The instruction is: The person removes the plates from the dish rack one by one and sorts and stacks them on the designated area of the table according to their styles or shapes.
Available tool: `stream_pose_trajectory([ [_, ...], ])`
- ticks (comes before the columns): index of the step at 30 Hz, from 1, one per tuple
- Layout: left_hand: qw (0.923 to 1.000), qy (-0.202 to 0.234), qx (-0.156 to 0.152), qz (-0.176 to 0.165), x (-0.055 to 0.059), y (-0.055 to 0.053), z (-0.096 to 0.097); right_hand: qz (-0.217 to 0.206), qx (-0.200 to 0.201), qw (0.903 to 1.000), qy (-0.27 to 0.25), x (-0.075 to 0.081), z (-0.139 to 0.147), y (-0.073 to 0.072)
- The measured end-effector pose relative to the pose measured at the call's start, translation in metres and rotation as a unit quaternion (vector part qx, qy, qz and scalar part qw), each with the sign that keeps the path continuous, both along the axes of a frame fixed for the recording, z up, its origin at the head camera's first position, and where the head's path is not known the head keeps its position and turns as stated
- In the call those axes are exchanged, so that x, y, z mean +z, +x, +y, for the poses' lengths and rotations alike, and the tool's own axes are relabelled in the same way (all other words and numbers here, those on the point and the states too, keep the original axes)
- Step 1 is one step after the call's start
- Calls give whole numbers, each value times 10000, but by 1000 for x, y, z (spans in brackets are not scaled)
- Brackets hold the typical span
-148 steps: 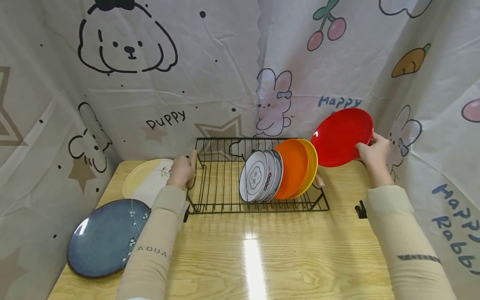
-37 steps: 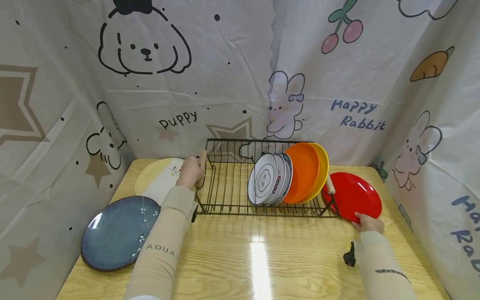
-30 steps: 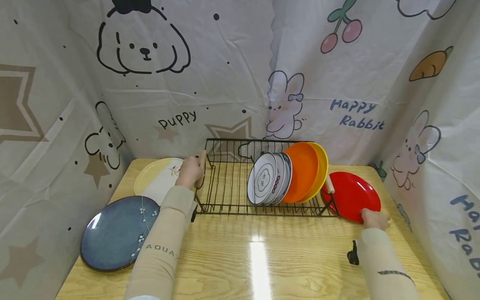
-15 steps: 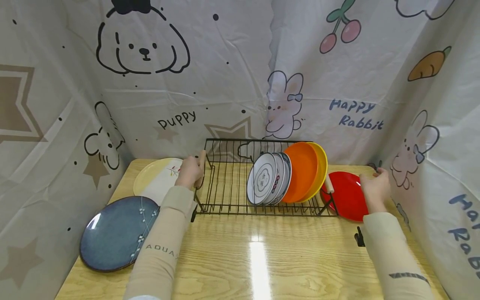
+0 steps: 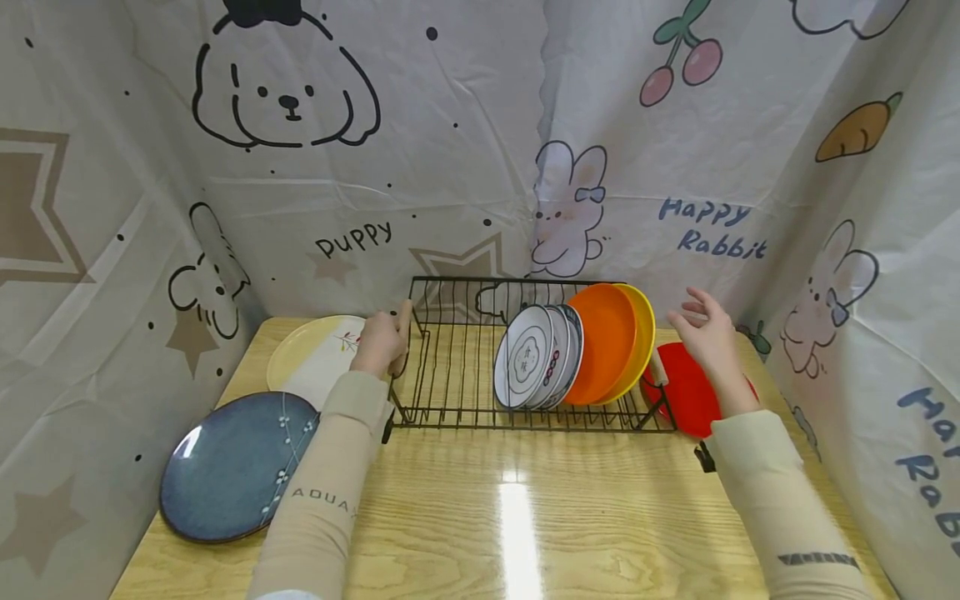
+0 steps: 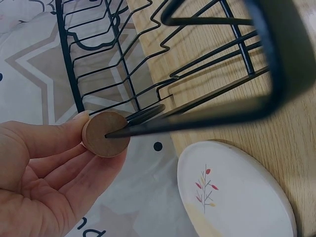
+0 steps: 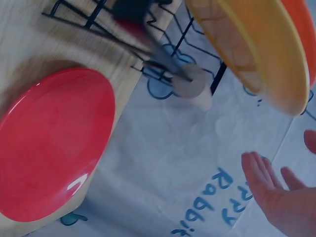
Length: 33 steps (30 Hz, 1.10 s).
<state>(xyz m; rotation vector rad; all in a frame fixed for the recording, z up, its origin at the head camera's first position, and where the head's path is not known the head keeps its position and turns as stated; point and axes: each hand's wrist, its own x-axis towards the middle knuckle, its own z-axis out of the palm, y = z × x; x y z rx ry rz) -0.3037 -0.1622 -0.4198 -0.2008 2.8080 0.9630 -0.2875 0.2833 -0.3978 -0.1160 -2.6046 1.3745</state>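
My left hand grips the rack's wooden handle, while my right hand, fingers spread and empty, hangs near the yellow plate leaning in the rack, probably light, stiff and slick, best pinched at its rim.

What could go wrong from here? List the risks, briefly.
First, the empty right grip hovers near the yellow plate; pulling that out might let the orange plate beside it tip. Second, the left grip holds the wooden handle at one end of the rack; a tug might shift it and topple the white dishes tilted inside. Third, the red plate lies by the rack's other end, so a dropped dish could land on it.
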Motion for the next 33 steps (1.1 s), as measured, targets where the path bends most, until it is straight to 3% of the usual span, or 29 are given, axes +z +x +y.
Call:
stream_pose_trajectory([
  [3,10000,-1,-2,26,1,0,0,-60,409,9990,140,7,-9,4],
  [7,10000,-28,-39,63,1,0,1,-87,577,9978,325,6,-17,5],
  [15,10000,-13,-6,89,0,0,0,-247,943,9947,336,-7,-23,2],
  [23,9999,-32,-11,150,-1,0,-1,-497,894,9932,561,-20,-28,1],
  [33,9997,-128,-76,174,-2,-2,-1,-151,672,9928,976,-29,-34,0],
])
